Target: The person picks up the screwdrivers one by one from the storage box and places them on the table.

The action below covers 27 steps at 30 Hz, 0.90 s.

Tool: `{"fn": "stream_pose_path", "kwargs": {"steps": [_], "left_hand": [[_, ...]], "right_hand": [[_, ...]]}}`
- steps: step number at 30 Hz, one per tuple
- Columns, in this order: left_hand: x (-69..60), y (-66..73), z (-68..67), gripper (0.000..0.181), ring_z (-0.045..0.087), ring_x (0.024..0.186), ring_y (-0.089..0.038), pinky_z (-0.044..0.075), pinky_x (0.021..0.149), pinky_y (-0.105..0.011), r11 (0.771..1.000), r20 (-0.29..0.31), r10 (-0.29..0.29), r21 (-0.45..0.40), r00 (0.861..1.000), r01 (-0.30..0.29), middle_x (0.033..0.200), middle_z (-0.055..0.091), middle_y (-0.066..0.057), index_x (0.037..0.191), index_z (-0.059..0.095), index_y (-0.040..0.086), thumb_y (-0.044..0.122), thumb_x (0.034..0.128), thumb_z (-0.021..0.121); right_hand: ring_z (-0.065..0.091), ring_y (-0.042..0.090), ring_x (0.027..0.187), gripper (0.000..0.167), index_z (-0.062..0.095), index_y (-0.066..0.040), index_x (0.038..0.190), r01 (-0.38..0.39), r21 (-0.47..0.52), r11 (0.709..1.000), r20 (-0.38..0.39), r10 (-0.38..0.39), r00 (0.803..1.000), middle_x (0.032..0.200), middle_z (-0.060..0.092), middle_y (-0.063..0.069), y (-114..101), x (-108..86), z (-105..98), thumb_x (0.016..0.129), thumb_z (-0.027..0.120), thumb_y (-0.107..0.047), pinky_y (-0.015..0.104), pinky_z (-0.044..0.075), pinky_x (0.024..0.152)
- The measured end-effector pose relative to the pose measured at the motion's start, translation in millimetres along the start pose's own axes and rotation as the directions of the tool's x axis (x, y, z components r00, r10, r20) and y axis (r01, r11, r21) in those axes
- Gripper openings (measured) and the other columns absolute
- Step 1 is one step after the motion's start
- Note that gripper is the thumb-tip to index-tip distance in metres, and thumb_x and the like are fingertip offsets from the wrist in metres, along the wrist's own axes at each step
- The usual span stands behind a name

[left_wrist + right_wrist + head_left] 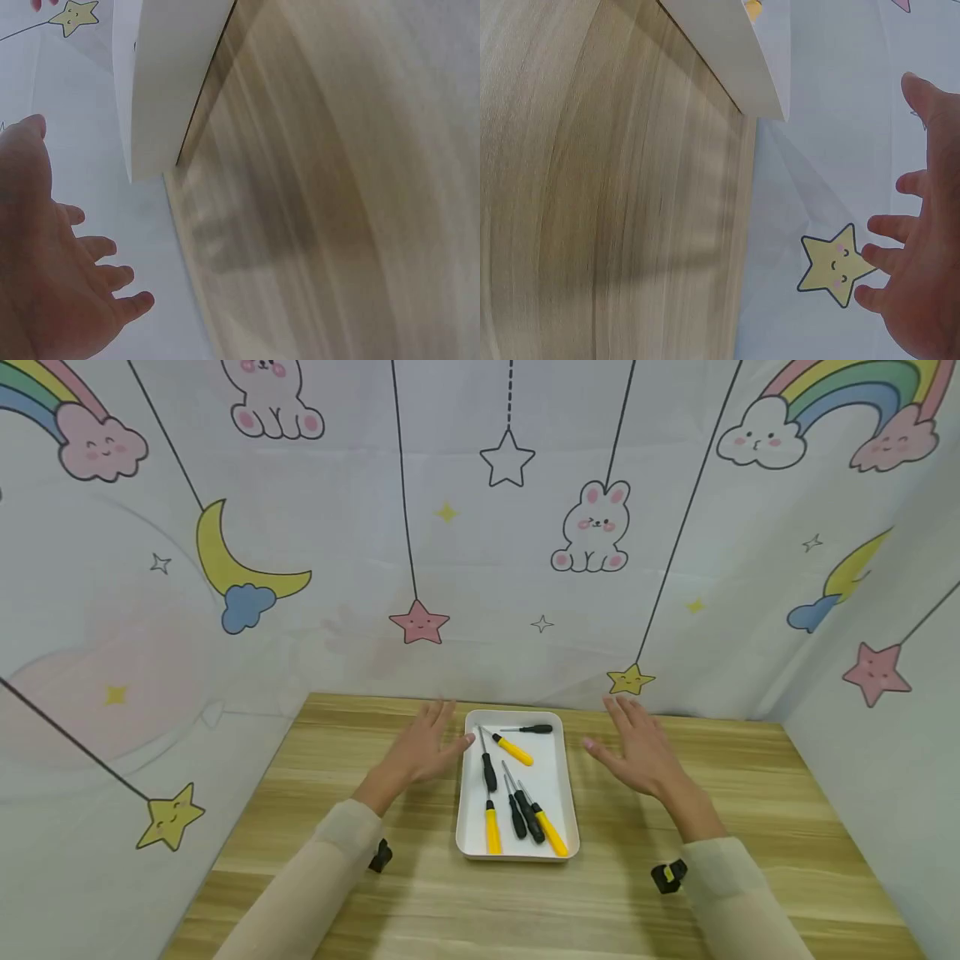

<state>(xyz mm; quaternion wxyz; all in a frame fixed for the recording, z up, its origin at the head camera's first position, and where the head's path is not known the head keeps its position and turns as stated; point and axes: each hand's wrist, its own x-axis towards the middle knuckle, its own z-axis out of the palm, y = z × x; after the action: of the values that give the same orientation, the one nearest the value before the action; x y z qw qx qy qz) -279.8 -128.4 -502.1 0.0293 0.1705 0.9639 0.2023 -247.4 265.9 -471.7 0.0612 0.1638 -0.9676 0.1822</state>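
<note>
A white tray [471, 843] lies on the table with several screwdrivers in it, some with black handles and some with yellow ones. One black screwdriver [536, 728] lies across its far end, and a yellow screwdriver [514, 749] sits slantwise below that. Toward the near end are another yellow screwdriver [492, 828] and a cluster with black handles. My left hand [422, 747] hovers just left of the tray, fingers extended, holding nothing. To the tray's right, farther off, my right hand [637, 752] is likewise spread and holds nothing. Both wrist views show extended fingers beside the tray's wall [169, 82].
The wood-grain table [360, 902] extends around the tray. Behind it hangs a pale curtain [337, 527] printed with stars, moons and rabbits, which also runs along both sides. A small black device [669, 876] is at the right wrist, another [381, 857] at the left.
</note>
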Motion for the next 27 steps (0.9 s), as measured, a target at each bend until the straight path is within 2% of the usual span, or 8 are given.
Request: {"fn": "stream_pose_path", "kwargs": {"steps": [7,13,17,21,27], "left_hand": [[2.0,5.5,19.7,0.089,0.015,0.161,-0.043,0.018,0.128,-0.060,0.981,0.002,-0.007,-0.193,1.000,0.007,0.175,0.014,-0.020,0.170,0.017,0.005,0.066,0.1081,0.036],[3.8,13.3,32.8,0.083,0.015,0.161,-0.040,0.016,0.130,-0.055,0.956,-0.035,-0.013,-0.294,0.999,0.002,0.175,0.014,-0.021,0.170,0.015,0.003,0.056,0.1109,0.040],[3.0,19.0,42.7,0.083,0.016,0.161,-0.038,0.016,0.130,-0.052,0.940,-0.040,-0.032,-0.340,0.999,0.017,0.174,0.014,-0.024,0.169,0.010,-0.001,0.052,0.1123,0.040],[-0.3,24.4,49.6,0.085,0.016,0.161,-0.038,0.017,0.130,-0.050,0.935,-0.032,-0.055,-0.353,0.998,0.040,0.174,0.011,-0.026,0.168,0.006,-0.002,0.052,0.1128,0.038],[-3.6,26.7,57.4,0.082,0.019,0.160,-0.040,0.019,0.130,-0.051,0.927,-0.060,-0.076,-0.372,0.995,0.048,0.173,0.013,-0.029,0.167,0.008,-0.006,0.050,0.1135,0.038]], "right_hand": [[0.018,0.050,0.157,0.090,0.022,-0.005,0.169,0.007,0.028,1.000,0.000,-0.007,1.000,0.172,0.020,0.026,-6,1.8,5,0.104,0.055,-0.058,0.072,0.015,0.124],[0.020,0.049,0.157,0.091,0.022,-0.005,0.169,0.004,0.050,0.999,-0.002,-0.003,1.000,0.173,0.020,0.024,-11,4.4,12,0.104,0.056,-0.058,0.071,0.019,0.123],[0.020,0.049,0.157,0.091,0.023,-0.005,0.169,-0.007,0.079,0.997,0.010,0.006,1.000,0.172,0.021,0.024,-15,5.5,17,0.103,0.056,-0.059,0.073,0.020,0.122],[0.021,0.049,0.157,0.092,0.024,-0.005,0.168,-0.017,0.108,0.994,0.015,0.015,1.000,0.173,0.022,0.022,-20,5.8,21,0.102,0.059,-0.059,0.071,0.020,0.123],[0.025,0.048,0.156,0.094,0.026,-0.007,0.169,-0.009,0.131,0.991,0.019,0.006,1.000,0.172,0.025,0.020,-25,8.5,27,0.100,0.063,-0.060,0.069,0.023,0.123]]}}
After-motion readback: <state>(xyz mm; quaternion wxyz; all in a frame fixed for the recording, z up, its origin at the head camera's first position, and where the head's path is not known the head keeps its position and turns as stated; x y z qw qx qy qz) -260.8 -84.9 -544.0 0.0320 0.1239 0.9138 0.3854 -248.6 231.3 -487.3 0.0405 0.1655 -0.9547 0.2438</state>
